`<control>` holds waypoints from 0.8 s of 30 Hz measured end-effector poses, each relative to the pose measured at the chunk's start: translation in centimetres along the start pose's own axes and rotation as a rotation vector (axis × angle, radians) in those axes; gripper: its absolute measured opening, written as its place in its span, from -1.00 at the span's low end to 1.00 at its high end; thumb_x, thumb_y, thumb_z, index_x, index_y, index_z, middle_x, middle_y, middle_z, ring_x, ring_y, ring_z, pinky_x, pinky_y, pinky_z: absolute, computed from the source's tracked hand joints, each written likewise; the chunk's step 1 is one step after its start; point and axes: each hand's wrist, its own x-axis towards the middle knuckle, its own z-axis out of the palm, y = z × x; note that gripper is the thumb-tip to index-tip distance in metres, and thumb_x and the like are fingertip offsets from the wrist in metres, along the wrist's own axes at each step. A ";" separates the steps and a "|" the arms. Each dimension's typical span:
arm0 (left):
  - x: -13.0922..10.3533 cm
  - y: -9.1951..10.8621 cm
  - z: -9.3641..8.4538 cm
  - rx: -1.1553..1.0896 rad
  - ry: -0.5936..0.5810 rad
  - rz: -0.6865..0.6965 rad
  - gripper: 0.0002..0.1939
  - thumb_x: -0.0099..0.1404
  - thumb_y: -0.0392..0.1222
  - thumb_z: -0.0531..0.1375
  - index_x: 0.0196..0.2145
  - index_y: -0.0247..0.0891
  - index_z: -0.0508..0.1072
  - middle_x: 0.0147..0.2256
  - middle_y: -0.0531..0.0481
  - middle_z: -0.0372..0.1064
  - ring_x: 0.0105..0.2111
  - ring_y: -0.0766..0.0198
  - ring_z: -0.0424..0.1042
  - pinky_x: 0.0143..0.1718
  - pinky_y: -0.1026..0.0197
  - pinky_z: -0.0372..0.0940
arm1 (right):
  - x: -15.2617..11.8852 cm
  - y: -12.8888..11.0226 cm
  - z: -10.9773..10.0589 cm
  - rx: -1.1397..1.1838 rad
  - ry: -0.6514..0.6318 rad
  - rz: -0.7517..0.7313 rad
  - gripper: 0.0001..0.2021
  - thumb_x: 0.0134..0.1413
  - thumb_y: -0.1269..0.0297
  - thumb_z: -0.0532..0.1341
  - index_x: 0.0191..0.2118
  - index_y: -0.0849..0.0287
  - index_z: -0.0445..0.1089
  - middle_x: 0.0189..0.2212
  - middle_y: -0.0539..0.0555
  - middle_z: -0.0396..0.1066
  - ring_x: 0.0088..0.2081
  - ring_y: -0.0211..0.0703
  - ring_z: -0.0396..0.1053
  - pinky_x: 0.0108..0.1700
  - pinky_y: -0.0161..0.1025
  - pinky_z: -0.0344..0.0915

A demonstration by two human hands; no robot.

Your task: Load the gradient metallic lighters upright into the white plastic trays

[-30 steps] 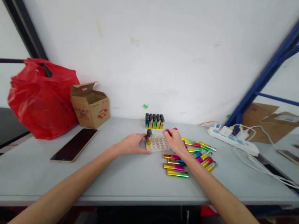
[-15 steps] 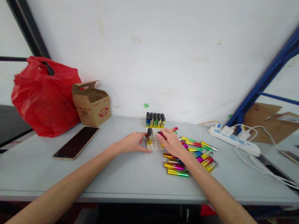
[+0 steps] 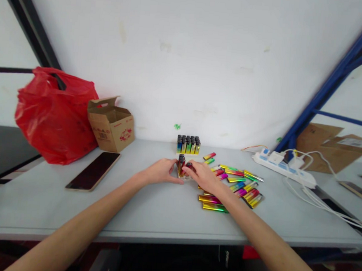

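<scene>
Several lighters (image 3: 181, 160) with black tops stand upright at the left end of a small white tray with holes, which my hands mostly cover. My left hand (image 3: 160, 171) lies along the tray's left side, thumb stretched out in front and fingertips by the standing lighters; the thumb and fingers are apart. My right hand (image 3: 204, 176) pinches a dark-topped, reddish lighter (image 3: 190, 166) over the tray, right beside the standing ones. Loose shiny lighters (image 3: 241, 189) in many colours lie on the table right of and under my right forearm.
Behind the tray stands a block of upright lighters (image 3: 188, 145) near the wall. To the left are a phone (image 3: 94, 171), an open cardboard box (image 3: 115, 129) and a red plastic bag (image 3: 56, 118). A white power strip (image 3: 284, 169) with cables lies at the right.
My right hand has moved slightly left and down with the lighter, closer to the standing ones, covering more of the tray. The left hand stays about where it was.
</scene>
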 end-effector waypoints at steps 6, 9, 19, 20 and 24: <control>0.0 0.2 -0.2 -0.032 -0.013 0.006 -0.35 0.03 0.43 0.33 -0.24 -0.21 0.38 -0.43 0.05 0.40 -0.47 0.21 0.34 -0.44 0.21 0.10 | 0.3 -0.6 0.7 -0.204 0.003 -0.040 -0.64 0.42 0.00 0.09 -0.24 0.18 0.40 -0.32 0.17 0.52 -0.34 -0.04 0.41 -0.28 -0.19 0.14; 0.0 0.1 -0.1 -0.029 -0.012 -0.007 -0.35 0.02 0.43 0.33 -0.27 -0.21 0.36 -0.44 0.06 0.38 -0.48 0.22 0.32 -0.45 0.21 0.08 | 0.4 -0.4 0.5 -0.152 -0.027 -0.064 -0.61 0.40 -0.04 0.11 -0.32 0.17 0.40 -0.37 0.12 0.50 -0.36 -0.10 0.38 -0.28 -0.21 0.13; 0.3 -0.9 0.4 -0.026 0.000 -0.028 -0.29 -0.02 0.50 0.32 -0.29 -0.21 0.36 -0.45 0.06 0.37 -0.49 0.24 0.30 -0.48 0.20 0.04 | -1.5 9.0 -6.8 -0.264 0.121 0.125 -0.76 0.40 0.29 0.08 -0.08 0.21 0.49 -0.15 0.20 0.53 -0.11 -0.04 0.45 0.01 -0.14 0.31; 0.3 -0.9 0.4 -0.028 0.000 -0.031 -0.29 -0.02 0.50 0.32 -0.29 -0.21 0.36 -0.45 0.06 0.37 -0.49 0.23 0.31 -0.48 0.20 0.03 | -1.9 10.2 -7.6 -0.301 0.121 0.169 -0.77 0.37 0.32 0.10 -0.08 0.22 0.50 -0.12 0.22 0.53 -0.09 -0.02 0.46 0.05 -0.11 0.31; 0.3 -1.0 0.4 -0.031 0.001 -0.037 -0.31 -0.02 0.49 0.33 -0.30 -0.20 0.36 -0.46 0.06 0.38 -0.50 0.23 0.31 -0.49 0.19 0.03 | -3.6 13.4 -10.4 -0.328 0.022 0.304 -0.78 0.26 0.39 0.18 -0.08 0.18 0.56 -0.06 0.20 0.57 -0.08 0.00 0.52 0.10 -0.08 0.34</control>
